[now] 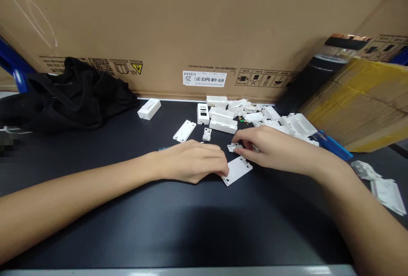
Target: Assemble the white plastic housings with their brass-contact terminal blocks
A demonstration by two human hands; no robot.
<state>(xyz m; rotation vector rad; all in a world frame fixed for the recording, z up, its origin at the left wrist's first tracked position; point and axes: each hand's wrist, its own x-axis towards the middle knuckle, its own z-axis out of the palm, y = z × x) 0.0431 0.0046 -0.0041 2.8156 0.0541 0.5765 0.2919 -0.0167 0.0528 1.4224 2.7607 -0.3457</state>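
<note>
A flat white plastic plate (237, 170) with small holes lies on the black table. My left hand (194, 161) is closed at the plate's left corner, its fingertips gripping that edge. Just beyond the plate, my right hand (261, 145) pinches a small white plastic piece (233, 147) between thumb and index finger. Another small white piece (207, 134) and a second flat plate (185, 131) rest farther back. A blue object is mostly hidden behind my left hand.
White housings (223, 124) and a pile of white parts (270, 116) lie at the back. A white box (149, 109) sits beside black cloth (76, 97). A large carton (178, 21) stands behind; a black bottle (312, 72) and taped box (366, 102) are at right.
</note>
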